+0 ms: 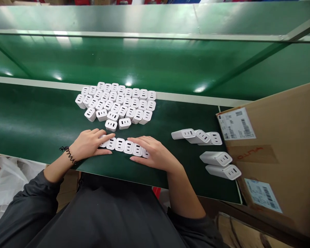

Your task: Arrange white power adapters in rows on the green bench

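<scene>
A short row of white charger blocks stands upright on the green bench just in front of me. My left hand presses against the row's left end, fingers curled round the first block. My right hand cups the right end, fingers bent over the last blocks. Behind the row, a large packed cluster of several upright white chargers sits in neat rows. To the right, several more chargers lie on their sides.
A large cardboard box with barcode labels stands at the right edge of the bench. A pale rail runs across behind the cluster, with a green shelf beyond. White plastic bags lie at lower left.
</scene>
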Tool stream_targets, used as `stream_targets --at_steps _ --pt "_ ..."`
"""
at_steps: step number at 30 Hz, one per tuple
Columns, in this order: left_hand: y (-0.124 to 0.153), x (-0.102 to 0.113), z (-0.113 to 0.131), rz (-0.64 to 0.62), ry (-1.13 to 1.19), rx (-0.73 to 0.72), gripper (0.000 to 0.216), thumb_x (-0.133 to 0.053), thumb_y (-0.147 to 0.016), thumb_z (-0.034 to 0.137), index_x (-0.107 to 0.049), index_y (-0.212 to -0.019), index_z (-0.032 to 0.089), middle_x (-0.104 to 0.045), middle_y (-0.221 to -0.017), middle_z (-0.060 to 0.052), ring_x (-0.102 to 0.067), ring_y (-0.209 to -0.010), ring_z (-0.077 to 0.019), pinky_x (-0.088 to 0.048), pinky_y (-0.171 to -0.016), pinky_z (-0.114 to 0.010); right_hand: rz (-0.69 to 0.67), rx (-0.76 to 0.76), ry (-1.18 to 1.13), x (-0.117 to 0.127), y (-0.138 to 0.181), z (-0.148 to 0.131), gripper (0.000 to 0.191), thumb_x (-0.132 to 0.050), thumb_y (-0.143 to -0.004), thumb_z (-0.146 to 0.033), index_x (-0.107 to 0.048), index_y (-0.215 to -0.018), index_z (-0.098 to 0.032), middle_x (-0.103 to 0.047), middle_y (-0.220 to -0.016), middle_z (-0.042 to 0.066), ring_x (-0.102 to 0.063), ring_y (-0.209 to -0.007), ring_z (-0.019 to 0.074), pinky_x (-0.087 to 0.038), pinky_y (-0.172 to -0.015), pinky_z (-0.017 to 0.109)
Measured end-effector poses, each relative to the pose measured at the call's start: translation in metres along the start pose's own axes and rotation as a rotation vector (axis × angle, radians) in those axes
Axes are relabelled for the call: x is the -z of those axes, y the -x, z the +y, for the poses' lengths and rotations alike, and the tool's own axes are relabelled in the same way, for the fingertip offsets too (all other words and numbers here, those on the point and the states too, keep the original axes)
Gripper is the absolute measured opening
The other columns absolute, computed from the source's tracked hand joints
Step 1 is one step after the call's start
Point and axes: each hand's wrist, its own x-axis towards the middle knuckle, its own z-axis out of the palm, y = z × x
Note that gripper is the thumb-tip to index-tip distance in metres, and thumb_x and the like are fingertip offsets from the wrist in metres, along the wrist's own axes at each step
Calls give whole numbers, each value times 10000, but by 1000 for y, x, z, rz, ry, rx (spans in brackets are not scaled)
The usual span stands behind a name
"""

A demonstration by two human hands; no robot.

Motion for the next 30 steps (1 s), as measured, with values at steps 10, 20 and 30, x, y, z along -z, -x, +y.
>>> stream_targets --at_steps 10,20,30 --pt "11 -1 -7 93 343 265 568 -573 -854 685 -655 -1169 219 -738 -1016 -76 -679 -820 -203 -495 -661 -280 -26 -16 -32 0 0 1 540 -642 -909 -468 -532 -1377 -223 -691 -1168 100 -654 -1043 261 -540 -940 447" --pt "-5 6 38 449 2161 1081 677 -436 -811 833 -635 -961 203 -593 -676 0 -569 -524 -136 -475 -414 -237 249 59 -172 9 4 1 541 -673 -894 -457 -524 -1372 -251 -631 -1287 103 -611 -1193 261 -530 -1010 427" --pt "0 -4 46 357 2391 1263 786 -175 -928 754 -667 -882 143 -626 -616 -52 -596 -483 -154 -498 -420 -255 151 266 129 2 -48 -72 714 -646 -907 -466 -363 -1468 -127 -524 -1451 143 -445 -1360 275 -408 -1135 450"
